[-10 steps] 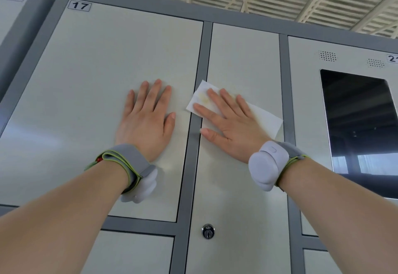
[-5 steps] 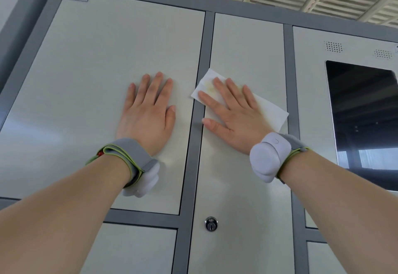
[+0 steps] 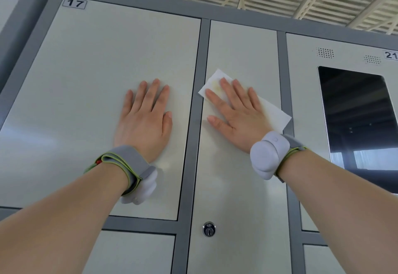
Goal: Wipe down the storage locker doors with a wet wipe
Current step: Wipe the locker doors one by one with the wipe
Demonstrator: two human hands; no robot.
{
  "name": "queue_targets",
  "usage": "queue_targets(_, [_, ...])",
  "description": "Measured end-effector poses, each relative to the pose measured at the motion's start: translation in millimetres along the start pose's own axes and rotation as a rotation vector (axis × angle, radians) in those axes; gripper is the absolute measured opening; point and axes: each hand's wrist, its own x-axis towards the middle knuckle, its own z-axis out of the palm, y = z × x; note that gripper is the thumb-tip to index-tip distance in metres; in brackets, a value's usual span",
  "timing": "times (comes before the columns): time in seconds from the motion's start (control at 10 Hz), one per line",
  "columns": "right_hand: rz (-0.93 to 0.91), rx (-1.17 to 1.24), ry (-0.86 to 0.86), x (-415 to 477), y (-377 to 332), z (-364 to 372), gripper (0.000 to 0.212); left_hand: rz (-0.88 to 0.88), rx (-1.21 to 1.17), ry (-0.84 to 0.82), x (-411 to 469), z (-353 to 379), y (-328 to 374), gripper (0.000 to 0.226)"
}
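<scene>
a: where's the wipe?

b: the white rectangular wet wipe (image 3: 274,115) lies flat under my right hand (image 3: 237,118), on the narrow pale-grey metal locker door (image 3: 241,43). its left corner reaches the dark grey frame strip (image 3: 193,144) between the doors, and its other end sticks out past my little finger.

a: are you gripping it?

b: no. my fingers are straight and spread, with the palm pressing it to the door. there's a yellowish smudge on it by my fingertips.

a: and your other hand?

b: my left hand (image 3: 144,120) lies flat and relaxed on the wide pale door numbered 17 (image 3: 86,101), holding nothing, just beside the strip.

a: anything else near?

b: a round silver keyhole lock (image 3: 209,229) sits low on the narrow door, and there's a dark glossy screen panel (image 3: 357,122) on the door further right.
</scene>
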Motion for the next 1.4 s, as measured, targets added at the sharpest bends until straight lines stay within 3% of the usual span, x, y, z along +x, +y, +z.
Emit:
queue_targets(0.3, [-0.194, 0.011, -0.061, -35.9, 5.9, 4.5, 0.076, 0.006, 0.001, 0.000, -0.1, -1.3, 0.1, 0.070])
queue_targets(0.5, [0.011, 0.050, -0.022, -7.6, 14.5, -5.8, 0.081, 0.001, 0.007, -0.002, -0.4, 0.7, -0.3, 0.069])
queue_targets(0.6, [0.010, 0.008, -0.016, -7.2, 7.8, -2.5, 0.083, 0.000, 0.005, 0.003, -1.2, 1.4, -0.4, 0.069])
queue_targets(0.8, [-0.191, -0.027, -0.068, -32.6, 14.3, 1.8, 0.075, 0.003, 0.012, 0.006, -1.0, 0.2, 0.1, 0.069])
queue_targets(1.1, [0.019, -0.008, 0.007, -8.2, 21.7, -2.3, 0.080, -0.007, 0.016, 0.008, -0.4, 0.7, 0.8, 0.070])
queue_targets(1.4, [-0.190, -0.001, -0.090, -40.8, 25.3, 0.8, 0.078, -0.003, 0.028, 0.009, -1.0, -0.1, 1.1, 0.067])
